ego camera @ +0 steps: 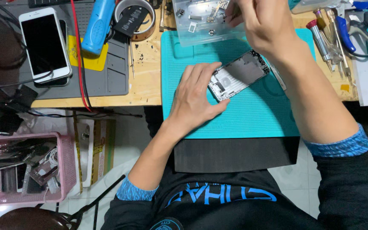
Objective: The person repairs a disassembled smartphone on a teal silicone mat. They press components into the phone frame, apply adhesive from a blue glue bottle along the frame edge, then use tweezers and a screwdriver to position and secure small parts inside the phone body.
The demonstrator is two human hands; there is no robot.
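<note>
While the left hand (194, 96) presses flat on the teal mat (252, 115), its thumb and forefinger bracket the near end of an opened phone shell (238, 75), pinning it in place rather than lifting it. The shell lies diagonally on the mat, just above centre, inner side up, with bare grey metal and small fittings showing. The right hand (263, 25) reaches over the far edge of the mat into a clear plastic parts tray (196, 23); its fingers are curled together as if pinching something small, but what they hold, if anything, cannot be told.

Handling, by judgement: the shell looks light, thin and stiff, with a smooth metal surface likely to slide on a hard bench; the dimpled mat should check that. Its open interior appears delicate, so the safe hold is at the outer edges and corners, as the left hand has it, not on the exposed parts within.

Surroundings: screwdrivers (331, 40) lie at the right beside the mat. On the left, a white phone (44, 44) rests on a grey mat (107, 72), near a blue tool (99, 25) and a roll of tape (135, 17). A pink basket (67, 166) of spare parts stands on the floor at the lower left.
</note>
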